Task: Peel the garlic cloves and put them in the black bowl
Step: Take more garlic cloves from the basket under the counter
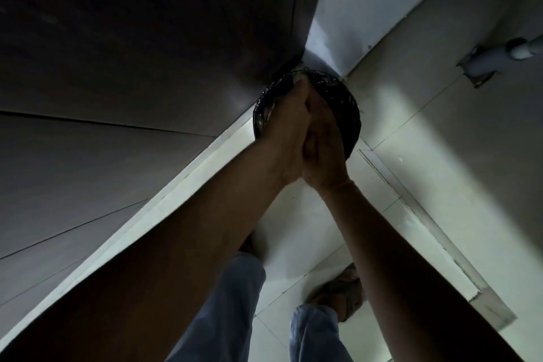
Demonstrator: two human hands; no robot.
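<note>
Garlic is not discernible; left hand (289,129) and right hand (324,147) press together over a round, glossy, crinkled black-lined bin (349,114).

A round container lined with glossy, crinkled black plastic (346,114) is seen standing on the pale tiled floor, tucked into the corner where a dark panelled surface meets a light wall. Its mouth is largely hidden by two hands pressed together above it. Something pale (296,79) is glimpsed at its far rim, but whether it is garlic or peel cannot be told. No separate cloves can be made out.
</note>
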